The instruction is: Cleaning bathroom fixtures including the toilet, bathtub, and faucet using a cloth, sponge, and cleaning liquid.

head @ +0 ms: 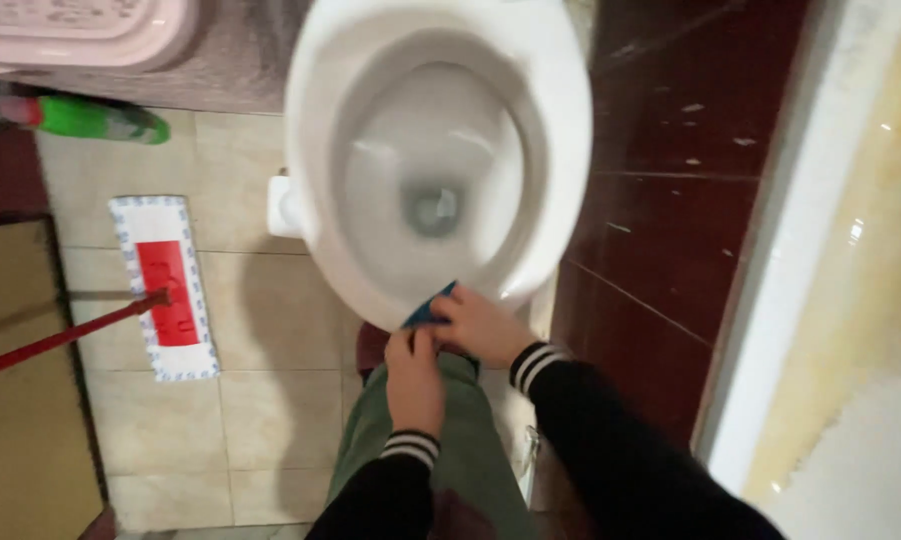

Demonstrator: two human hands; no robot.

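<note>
both hands, left hand [415, 372] and right hand [480, 325], pinch a blue cloth [426, 310] with closed fingers against the toilet rim [370, 290]; pressed there for wiping contact.

Small blue cloth [427, 311], mostly covered, against the white toilet bowl's [320, 130] front rim

Just one view here, head-mounted and looking pretty much straight down. It sits close above the white toilet bowl [440, 160], which fills the upper middle, with the tiled floor [270, 420] on the left and a dark red wall [660, 200] on the right.
</note>
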